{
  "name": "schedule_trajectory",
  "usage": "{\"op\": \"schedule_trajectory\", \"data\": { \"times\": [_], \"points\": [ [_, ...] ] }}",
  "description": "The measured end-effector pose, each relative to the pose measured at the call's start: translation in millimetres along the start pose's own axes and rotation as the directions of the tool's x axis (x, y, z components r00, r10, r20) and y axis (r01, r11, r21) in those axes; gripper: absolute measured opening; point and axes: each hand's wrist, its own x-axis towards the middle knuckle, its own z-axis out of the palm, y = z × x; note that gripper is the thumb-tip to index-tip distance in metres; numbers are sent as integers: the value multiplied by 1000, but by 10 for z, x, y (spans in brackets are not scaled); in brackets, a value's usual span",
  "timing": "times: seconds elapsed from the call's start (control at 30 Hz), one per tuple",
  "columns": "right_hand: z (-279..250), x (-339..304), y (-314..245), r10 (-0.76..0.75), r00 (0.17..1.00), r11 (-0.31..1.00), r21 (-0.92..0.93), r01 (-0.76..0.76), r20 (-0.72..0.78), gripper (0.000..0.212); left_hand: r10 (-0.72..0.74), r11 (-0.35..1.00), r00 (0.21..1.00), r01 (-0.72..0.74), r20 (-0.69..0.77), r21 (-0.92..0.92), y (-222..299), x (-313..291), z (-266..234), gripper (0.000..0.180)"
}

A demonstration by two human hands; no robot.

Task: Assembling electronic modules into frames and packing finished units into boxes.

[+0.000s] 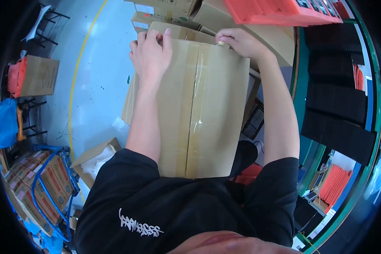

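A large brown cardboard box (218, 110) stands in front of me, its top flaps sealed by clear tape (195, 106) along the middle seam. My left hand (151, 53) lies flat on the far left part of the top, fingers curled over the far edge. My right hand (237, 41) is at the far edge near the seam, fingers pinched on a small light object, probably the tape's end or a tape tool (220, 42); I cannot tell which.
More cardboard boxes (165, 12) stand beyond the sealed one. Red trays (279, 10) lie at the top right above black trays (334, 97) on a green-edged bench. A small open carton (95, 158) and a blue cart (51, 190) with printed boxes are at the lower left.
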Motion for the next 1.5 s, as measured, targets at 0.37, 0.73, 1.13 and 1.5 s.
{"op": "schedule_trajectory", "data": {
  "times": [0.37, 0.73, 1.13, 1.5],
  "points": [
    [863, -1974, -762, 282, 718, 896, 442, 40, -636, 20, 353, 932, 933, -358, 74, 66, -15, -30, 61, 50],
    [2237, -2672, -1569, -292, 805, 907, 119, 405, -516, 21, 651, 723, 742, -541, 159, -430, -307, 1102, 370, 77],
    [2407, -2582, -1645, -444, 838, 885, -9, 466, -317, 22, 305, 951, 762, -274, 571, -142, -80, 374, -1810, 80],
    [941, -4052, -1178, 164, 805, 961, -92, -260, -570, 21, 151, 935, 969, -204, 196, 289, -1753, 31, -1618, 65]
  ]
}}
